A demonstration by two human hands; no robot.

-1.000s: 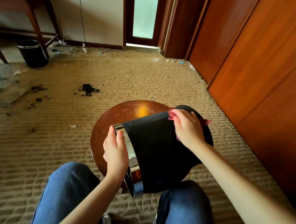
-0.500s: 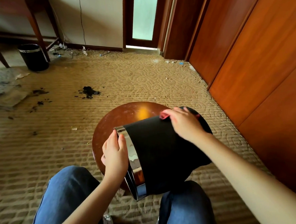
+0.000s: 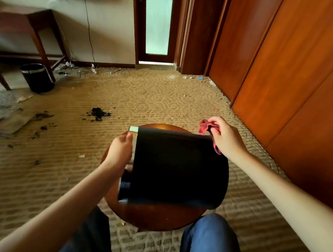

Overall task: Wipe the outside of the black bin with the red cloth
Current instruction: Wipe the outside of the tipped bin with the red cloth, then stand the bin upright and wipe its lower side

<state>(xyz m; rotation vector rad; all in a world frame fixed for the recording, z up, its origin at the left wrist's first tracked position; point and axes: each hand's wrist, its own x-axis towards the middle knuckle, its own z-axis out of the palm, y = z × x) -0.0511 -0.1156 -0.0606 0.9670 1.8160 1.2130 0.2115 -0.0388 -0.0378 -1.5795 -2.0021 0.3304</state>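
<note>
While bin lies crosswise, mouth left, left hand grips rim, right hand clutches red cloth

We see soft daylight entering through the far frosted door pane; the near black bin is featureless shadow, its rim slightly blurred; frame edges bow.

Black bin turned since the earlier frames: its steel rim, formerly low and near the knees, now stands higher at the left, and the body lies flatter across the round table, hiding more of its top; left hand has shifted up the rim and grips its upper part; right hand has moved off the side wall to the base edge; red cloth, formerly mostly hidden beneath it, now shows bunched above the fingers.
</note>
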